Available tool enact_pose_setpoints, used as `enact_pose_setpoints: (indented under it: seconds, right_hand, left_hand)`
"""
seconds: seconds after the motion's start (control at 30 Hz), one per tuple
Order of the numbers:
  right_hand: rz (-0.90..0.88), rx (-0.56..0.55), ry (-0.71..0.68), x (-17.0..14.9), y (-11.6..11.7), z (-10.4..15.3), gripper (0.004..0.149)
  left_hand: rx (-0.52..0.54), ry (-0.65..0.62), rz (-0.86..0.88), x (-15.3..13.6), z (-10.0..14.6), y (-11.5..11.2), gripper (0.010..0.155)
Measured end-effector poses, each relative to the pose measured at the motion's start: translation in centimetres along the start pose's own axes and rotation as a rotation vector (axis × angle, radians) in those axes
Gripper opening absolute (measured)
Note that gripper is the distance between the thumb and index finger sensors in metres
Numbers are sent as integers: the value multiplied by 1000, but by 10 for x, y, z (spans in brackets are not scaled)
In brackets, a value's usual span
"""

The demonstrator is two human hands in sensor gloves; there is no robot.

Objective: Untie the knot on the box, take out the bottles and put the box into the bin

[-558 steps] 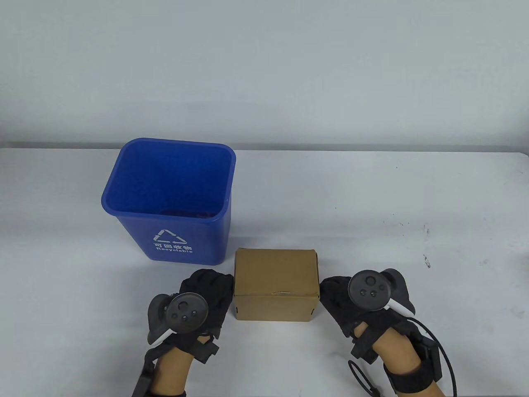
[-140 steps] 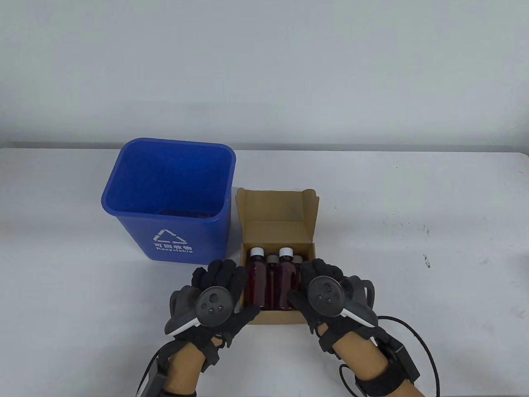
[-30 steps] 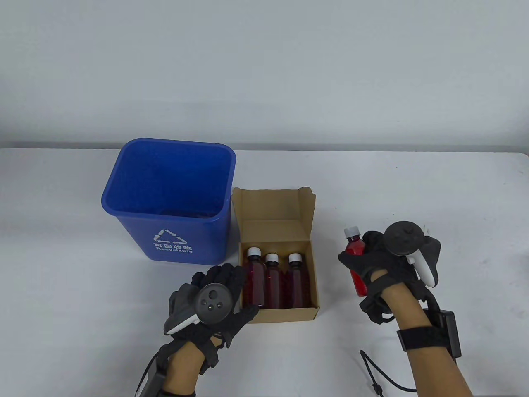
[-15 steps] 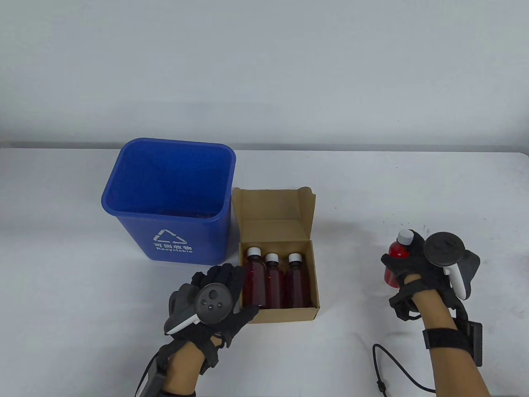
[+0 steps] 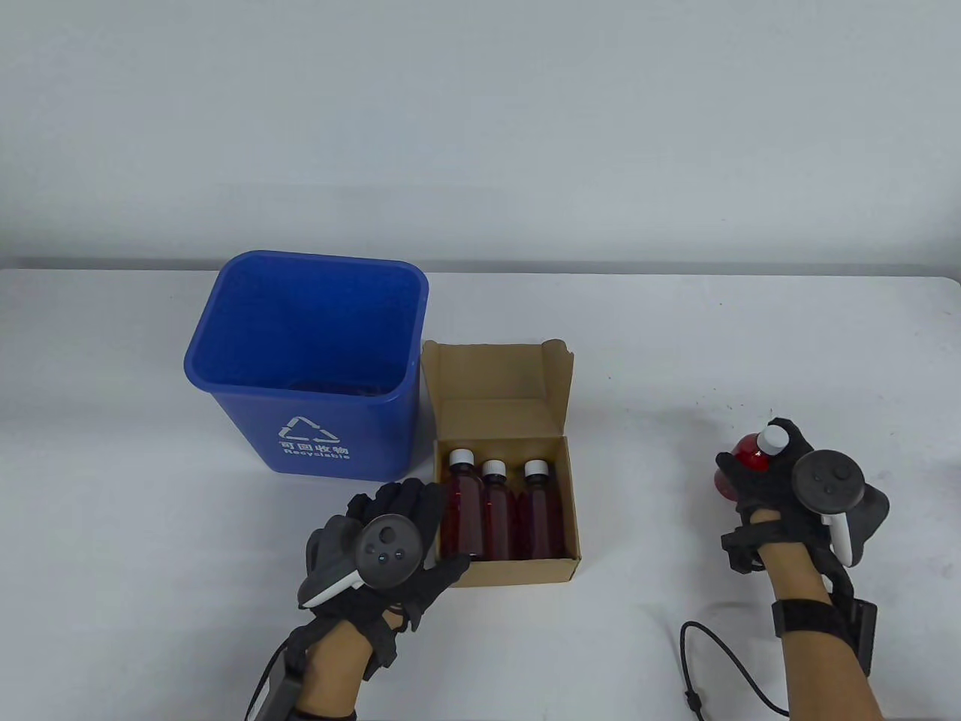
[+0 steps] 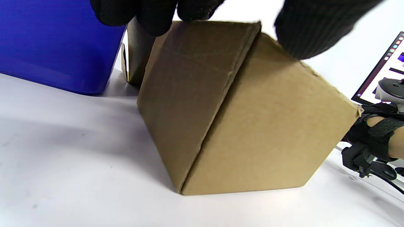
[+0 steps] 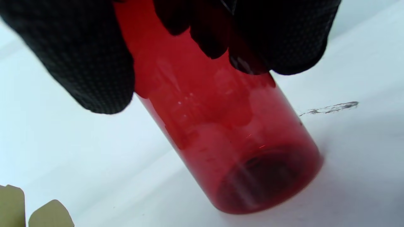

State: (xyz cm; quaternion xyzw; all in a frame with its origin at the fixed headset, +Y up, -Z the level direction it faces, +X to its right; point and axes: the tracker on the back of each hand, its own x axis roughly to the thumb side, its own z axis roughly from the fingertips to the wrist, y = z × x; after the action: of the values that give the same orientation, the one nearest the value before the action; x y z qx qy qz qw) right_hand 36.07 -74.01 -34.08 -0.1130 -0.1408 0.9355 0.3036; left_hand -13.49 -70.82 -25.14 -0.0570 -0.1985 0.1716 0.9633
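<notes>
While the cardboard box (image 5: 499,518) sits open on the white table (image 5: 676,338), just right of the blue bin (image 5: 308,360), three bottles (image 5: 495,511) of dark red liquid with white caps are seen lying side by side inside it. Its lid is folded back and stands up at the far side. The box's near left corner is gripped by the left hand (image 5: 390,537): fingers are curled over the left wall, the thumb is laid along the front edge, and in the left wrist view dark fingertips (image 6: 151,14) are seen hooked over the top rim.

Well to the right, a fourth red bottle (image 5: 739,466) is clasped by the right hand (image 5: 781,484), fingers wrapped round its body, white cap poking out above them. In the right wrist view its base (image 7: 268,179) is seen at the tabletop, the bottle tilted; whether it is touching cannot be told.

The bin's front is marked with a white recycling triangle, Chinese characters and the word "Recyclable". Much of the held bottle is hidden by the glove. A monitor corner (image 6: 383,71) is cut off at the left wrist view's right edge, its text too small to read. A dark scuff (image 7: 329,108) is seen on the table near the bottle.
</notes>
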Motion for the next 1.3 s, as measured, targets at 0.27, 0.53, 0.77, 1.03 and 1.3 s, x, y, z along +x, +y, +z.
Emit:
enact_pose_setpoints:
  seconds: [0.27, 0.53, 0.77, 1.03, 1.3]
  right_hand:
    - [19, -2, -31, -2, 3, -1, 84]
    - [-28, -20, -36, -8, 5, -8, 84]
    - [-20, -14, -19, -12, 5, -17, 85]
    - [-16, 1, -42, -13, -6, -17, 90]
    - [-114, -76, -75, -2, -38, -4, 90]
  left_hand:
    - [-1, 1, 1, 0, 0, 1, 93]
    - [-2, -2, 10, 0, 0, 1, 93]
    - [-5, 6, 13, -1, 0, 1, 93]
    - [-12, 12, 21, -3, 1, 2, 93]
    - [-14, 10, 20, -4, 1, 2, 93]
